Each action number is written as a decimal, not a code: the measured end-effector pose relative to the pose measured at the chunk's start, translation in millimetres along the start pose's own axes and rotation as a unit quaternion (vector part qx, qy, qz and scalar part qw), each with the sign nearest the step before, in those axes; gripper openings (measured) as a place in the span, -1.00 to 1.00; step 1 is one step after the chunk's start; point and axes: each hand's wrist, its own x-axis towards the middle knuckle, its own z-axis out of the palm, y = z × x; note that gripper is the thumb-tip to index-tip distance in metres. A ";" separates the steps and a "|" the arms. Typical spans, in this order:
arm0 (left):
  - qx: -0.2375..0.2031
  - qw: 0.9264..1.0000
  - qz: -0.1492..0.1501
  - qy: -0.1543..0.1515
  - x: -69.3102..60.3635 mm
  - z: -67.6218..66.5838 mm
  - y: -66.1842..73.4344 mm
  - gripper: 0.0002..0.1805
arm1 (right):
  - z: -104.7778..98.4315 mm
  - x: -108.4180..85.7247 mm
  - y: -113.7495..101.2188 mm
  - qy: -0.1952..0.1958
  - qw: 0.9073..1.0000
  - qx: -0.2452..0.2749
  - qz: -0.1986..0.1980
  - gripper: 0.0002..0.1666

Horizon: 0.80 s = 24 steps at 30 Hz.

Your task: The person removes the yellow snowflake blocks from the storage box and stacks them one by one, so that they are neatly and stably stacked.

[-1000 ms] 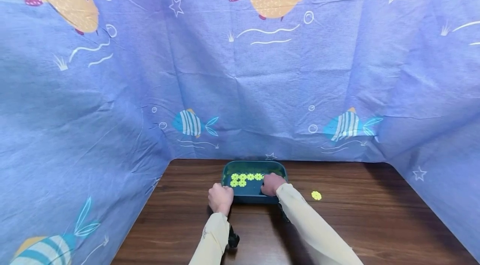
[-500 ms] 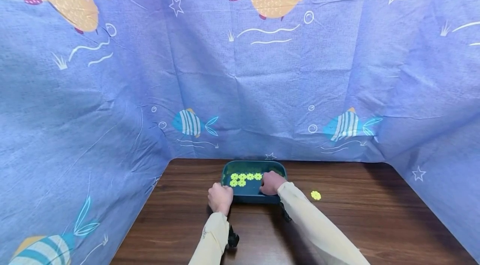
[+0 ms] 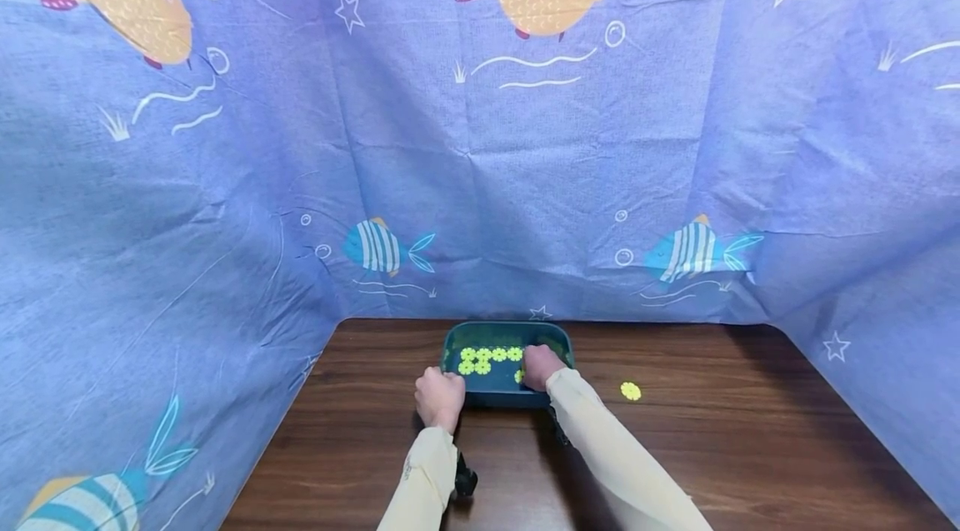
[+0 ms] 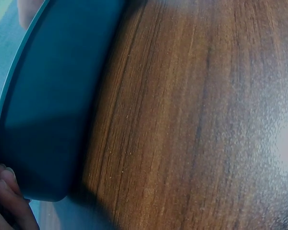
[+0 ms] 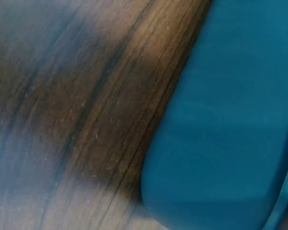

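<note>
A blue cloth (image 3: 585, 147) printed with fish, stars and bubbles hangs round the back and both sides of a brown wooden table (image 3: 712, 431). Near the table's far edge we see a dark teal tray (image 3: 495, 399). Inside it, six yellow flowers (image 3: 483, 367) show towards the left: four in a row, with two more in front of the leftmost pair. Our left hand (image 3: 440, 398) is closed round the tray's near left corner, and the left wrist view shows its fingers (image 4: 12, 191) on that corner. Our right hand (image 3: 542, 368) reaches into the tray's right part with fingers curled; a seventh flower (image 3: 519, 377) shows partly at its left side, but the fingertips are hidden, so we cannot tell whether they pinch it. An eighth flower (image 3: 631, 391) lies on the table, to the right of the tray and apart from it. Both our forearms wear cream sleeves (image 3: 618, 460), and something black (image 3: 465, 479) shows beneath the left one.
</note>
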 end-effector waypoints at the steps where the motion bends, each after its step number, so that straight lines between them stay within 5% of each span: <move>1: 0.000 1.000 0.000 -0.001 -0.3 -0.1 -0.2 -0.71 | 0.7 0.1 0.9 -0.005 1.000 0.004 0.003 -0.44; 10: 0.001 1.000 0.004 -0.007 -2.8 1.1 -0.2 -0.73 | 1.8 -4.7 7.2 -0.006 0.998 0.066 -0.005 -0.32; 19: -0.002 1.000 0.005 -0.022 0.1 0.8 1.9 -0.71 | -6.4 -5.7 7.1 0.021 0.996 0.089 -0.022 -0.75; 24: 0.005 1.000 -0.002 -0.025 1.9 -2.9 1.3 -0.74 | -18.8 -0.2 12.0 0.071 0.984 0.151 -0.060 -0.83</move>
